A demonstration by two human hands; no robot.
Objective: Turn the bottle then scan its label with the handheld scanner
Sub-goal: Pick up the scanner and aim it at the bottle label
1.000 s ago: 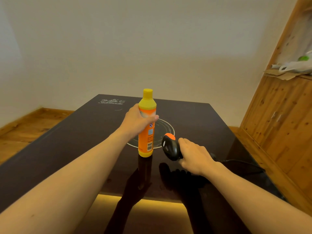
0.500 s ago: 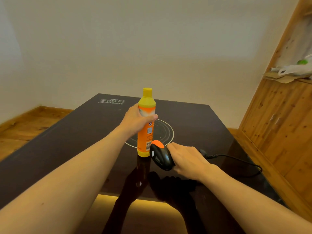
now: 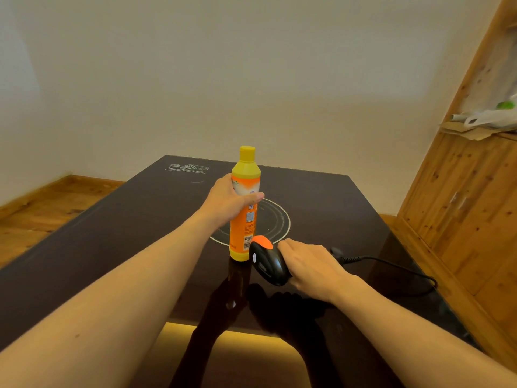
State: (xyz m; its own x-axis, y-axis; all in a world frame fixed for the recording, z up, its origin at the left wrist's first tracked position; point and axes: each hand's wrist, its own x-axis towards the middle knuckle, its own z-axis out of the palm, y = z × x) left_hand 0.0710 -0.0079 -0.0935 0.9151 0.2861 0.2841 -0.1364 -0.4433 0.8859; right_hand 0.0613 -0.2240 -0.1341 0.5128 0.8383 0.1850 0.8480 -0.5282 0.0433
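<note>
A yellow bottle with an orange label and yellow cap stands upright on the dark glossy table. My left hand wraps around its upper body from the left. The label's barcode faces right and toward me, low on the bottle. My right hand grips a black handheld scanner with an orange tip. The scanner's head sits just right of the bottle's base, close to the barcode. Its black cable trails off to the right.
A white ring is printed on the table behind the bottle. A wooden cabinet stands along the right, with bags on its shelf. Wooden floor lies to the left, a white wall behind.
My right hand has carried the scanner leftward and a little forward until its head is beside the bottle's base. My left hand has kept its hold on the bottle.
</note>
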